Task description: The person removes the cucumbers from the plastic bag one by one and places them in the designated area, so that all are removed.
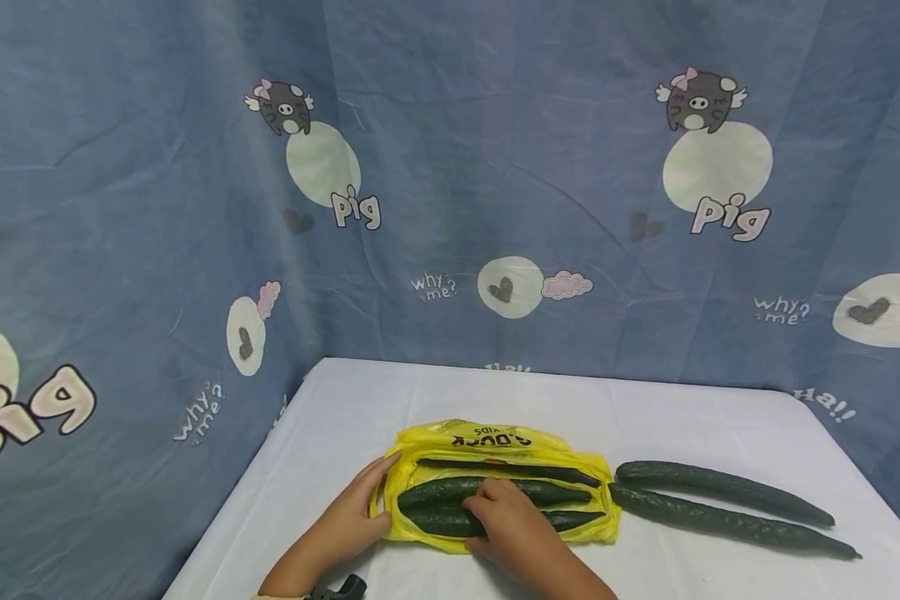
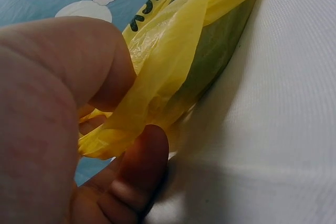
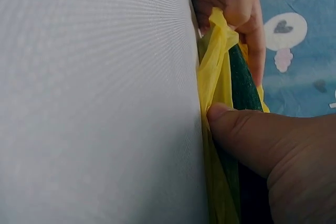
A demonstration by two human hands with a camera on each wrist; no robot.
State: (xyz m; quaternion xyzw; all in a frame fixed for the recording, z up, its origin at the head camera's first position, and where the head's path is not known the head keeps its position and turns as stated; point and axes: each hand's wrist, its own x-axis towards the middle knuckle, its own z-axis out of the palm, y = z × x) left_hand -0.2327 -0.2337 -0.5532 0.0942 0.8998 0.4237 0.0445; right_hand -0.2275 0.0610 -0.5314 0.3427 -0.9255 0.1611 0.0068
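Your left hand (image 1: 352, 521) pinches the left end of the yellow plastic bag (image 1: 450, 435) on the tabletop (image 1: 412, 396); your right hand (image 1: 513, 529) curls round the near cucumber (image 1: 437, 520) inside. Cucumber likely firm, weighty, slightly slippery: grip mid-length. Bag looks flimsy; bunch its rim.

White table (image 1: 390, 392) before me, fine-ribbed up close, corners beyond bag rounded. On it, yellow plastic bag (image 1: 558, 456), lying lengthwise from my left to my right, crinkled, dark lettering upside down to me on its far part. Right of bag, directly on white surface: farther cucumber (image 1: 723, 483) and nearer cucumber (image 1: 727, 522), both dark green, roughly side by side, slanting toward me as they run away from bag. Nearer one reaches further out; its other end at bag's edge, can't tell if touching.
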